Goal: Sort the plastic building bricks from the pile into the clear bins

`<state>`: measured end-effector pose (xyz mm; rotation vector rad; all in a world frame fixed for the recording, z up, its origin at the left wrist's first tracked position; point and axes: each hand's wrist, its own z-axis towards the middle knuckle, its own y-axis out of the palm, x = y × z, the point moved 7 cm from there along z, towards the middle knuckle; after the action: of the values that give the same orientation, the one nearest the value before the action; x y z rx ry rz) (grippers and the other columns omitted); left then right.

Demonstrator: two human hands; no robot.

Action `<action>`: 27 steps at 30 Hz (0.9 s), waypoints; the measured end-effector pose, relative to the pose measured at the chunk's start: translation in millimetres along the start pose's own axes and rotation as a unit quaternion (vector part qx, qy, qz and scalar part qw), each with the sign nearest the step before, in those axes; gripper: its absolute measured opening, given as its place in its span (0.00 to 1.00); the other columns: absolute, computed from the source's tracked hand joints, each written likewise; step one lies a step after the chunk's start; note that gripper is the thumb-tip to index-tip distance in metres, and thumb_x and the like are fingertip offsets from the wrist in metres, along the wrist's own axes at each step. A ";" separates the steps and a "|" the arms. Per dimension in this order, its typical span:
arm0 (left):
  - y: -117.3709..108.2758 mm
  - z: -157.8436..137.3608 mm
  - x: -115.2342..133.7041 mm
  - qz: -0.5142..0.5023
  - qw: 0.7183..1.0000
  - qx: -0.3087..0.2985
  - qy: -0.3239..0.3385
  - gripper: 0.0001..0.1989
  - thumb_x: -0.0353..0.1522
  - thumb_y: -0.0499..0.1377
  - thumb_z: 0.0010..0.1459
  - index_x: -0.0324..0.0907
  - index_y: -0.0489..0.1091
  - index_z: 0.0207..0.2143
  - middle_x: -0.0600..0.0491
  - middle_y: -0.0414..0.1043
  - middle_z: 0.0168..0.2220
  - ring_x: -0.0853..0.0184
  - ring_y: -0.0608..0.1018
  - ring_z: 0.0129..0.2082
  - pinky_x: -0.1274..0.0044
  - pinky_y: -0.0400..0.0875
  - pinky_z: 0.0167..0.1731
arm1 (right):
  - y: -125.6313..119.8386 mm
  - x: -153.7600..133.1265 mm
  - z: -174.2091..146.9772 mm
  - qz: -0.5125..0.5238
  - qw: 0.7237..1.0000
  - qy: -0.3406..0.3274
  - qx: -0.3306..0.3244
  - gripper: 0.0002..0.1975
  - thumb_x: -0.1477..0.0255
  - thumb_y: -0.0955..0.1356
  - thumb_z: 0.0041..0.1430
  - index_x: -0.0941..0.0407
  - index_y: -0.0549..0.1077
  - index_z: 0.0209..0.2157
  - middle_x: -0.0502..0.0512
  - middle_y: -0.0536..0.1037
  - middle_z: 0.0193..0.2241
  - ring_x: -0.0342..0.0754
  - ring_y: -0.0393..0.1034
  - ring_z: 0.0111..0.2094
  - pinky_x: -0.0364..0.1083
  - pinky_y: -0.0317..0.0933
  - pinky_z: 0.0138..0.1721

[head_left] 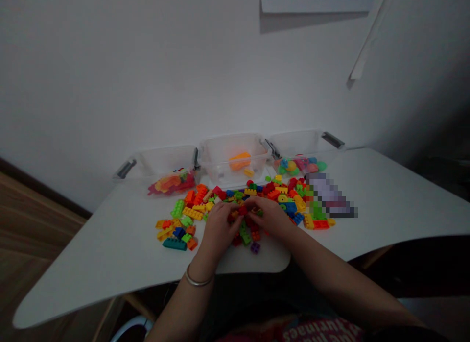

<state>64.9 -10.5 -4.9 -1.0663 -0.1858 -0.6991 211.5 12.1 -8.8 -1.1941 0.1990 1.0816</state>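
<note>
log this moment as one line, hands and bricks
left hand: at red brick | right hand: at same brick | loose bricks: around hands, on white table | clear bins: behind bricks

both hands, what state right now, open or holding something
Left hand: fingers curled, at a small red block; grip cannot be told.
Right hand: fingers curled, at the same block; grip cannot be told.

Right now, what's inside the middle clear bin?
The middle bin holds a large orange piece and a smaller yellowish piece, seen through its cloudy wall. Anything directly behind the large orange piece is covered.
</note>
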 end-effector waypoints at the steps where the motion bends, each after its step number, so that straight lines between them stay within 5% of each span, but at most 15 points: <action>1: -0.3 -0.1 -1.0 0.001 1.000 0.003 -0.007 0.08 0.31 0.60 0.55 0.43 0.72 0.39 0.49 0.75 0.37 0.59 0.77 0.41 0.65 0.73 0.43 | -1.9 -1.5 -0.1 -0.019 1.000 -0.005 0.007 0.13 0.78 0.68 0.56 0.54 0.74 0.43 0.56 0.80 0.41 0.50 0.75 0.43 0.51 0.69 0.47; 6: -4.8 -0.9 -6.7 0.047 0.997 0.023 -0.053 0.09 0.34 0.61 0.54 0.42 0.72 0.39 0.48 0.76 0.37 0.56 0.76 0.42 0.61 0.71 0.46 | -9.6 -6.9 -0.7 -0.103 0.993 -0.038 0.049 0.08 0.76 0.68 0.57 0.54 0.75 0.40 0.57 0.79 0.39 0.52 0.73 0.44 0.52 0.67 0.47; 11: -7.7 -1.7 -9.1 0.086 0.993 0.033 -0.076 0.09 0.34 0.61 0.55 0.42 0.72 0.39 0.47 0.77 0.42 0.54 0.75 0.47 0.59 0.67 0.51 | -25.5 0.6 0.0 -0.140 0.985 -0.003 0.098 0.06 0.74 0.67 0.58 0.55 0.75 0.38 0.57 0.79 0.37 0.54 0.72 0.42 0.52 0.66 0.45; 21: -6.3 -3.9 -13.0 0.141 0.982 0.003 -0.125 0.09 0.36 0.60 0.56 0.43 0.74 0.38 0.46 0.74 0.50 0.52 0.72 0.52 0.58 0.63 0.57 | -143.1 49.8 27.3 -0.089 0.924 0.076 0.364 0.09 0.65 0.68 0.54 0.55 0.75 0.34 0.53 0.78 0.30 0.50 0.71 0.32 0.49 0.64 0.38; 27: -8.5 -5.0 -14.8 0.136 0.982 0.006 -0.131 0.08 0.36 0.60 0.56 0.44 0.75 0.37 0.47 0.74 0.50 0.52 0.71 0.53 0.59 0.65 0.55 | -167.9 94.8 56.2 -0.128 0.916 0.138 0.353 0.09 0.68 0.67 0.53 0.56 0.77 0.33 0.55 0.80 0.31 0.51 0.73 0.34 0.51 0.63 0.43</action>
<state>47.4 -10.8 -8.0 -1.1443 -0.2636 -0.3104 366.0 118.5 62.9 -0.6785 0.5830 0.5222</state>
